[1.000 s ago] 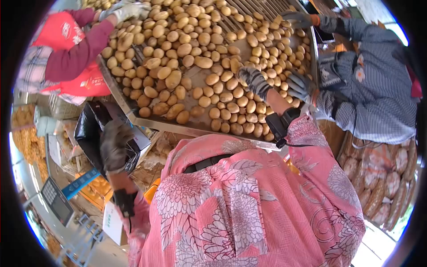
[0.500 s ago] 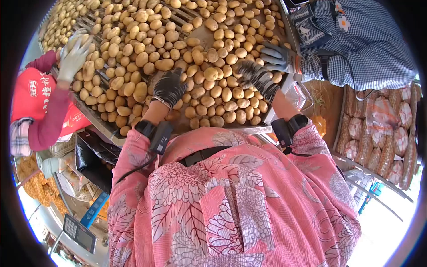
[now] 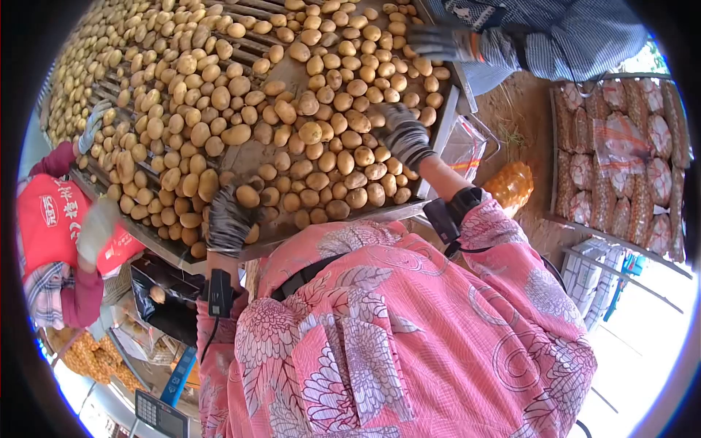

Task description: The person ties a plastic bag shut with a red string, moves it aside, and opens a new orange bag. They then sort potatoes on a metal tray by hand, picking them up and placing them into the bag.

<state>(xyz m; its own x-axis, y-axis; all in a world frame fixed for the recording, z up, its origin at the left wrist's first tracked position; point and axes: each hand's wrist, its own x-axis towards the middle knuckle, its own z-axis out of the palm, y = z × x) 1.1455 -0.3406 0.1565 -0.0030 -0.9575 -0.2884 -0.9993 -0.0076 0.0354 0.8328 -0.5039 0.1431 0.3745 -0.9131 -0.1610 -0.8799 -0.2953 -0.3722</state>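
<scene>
Potatoes lie in a thick spread over the sorting table. My left hand, in a dark striped glove, is low at the front edge, left of the middle. One potato is against its fingertips, and another shows beside the palm; the blurred fingers hide whether it grips either. My right hand, in a matching glove, reaches over the potatoes on the right side. Its fingers stretch out to the left across them, smeared by motion, with no potato visible in its grasp.
A co-worker's gloved hand is at the upper right. Another person in a red apron stands at the left, one glove blurred. Filled net sacks are stacked at the right. A scale display stands lower left.
The view has shifted. My left hand has drawn back to the front edge, and a bare patch shows where potatoes lay. The left co-worker's near hand has pulled away from the potatoes.
</scene>
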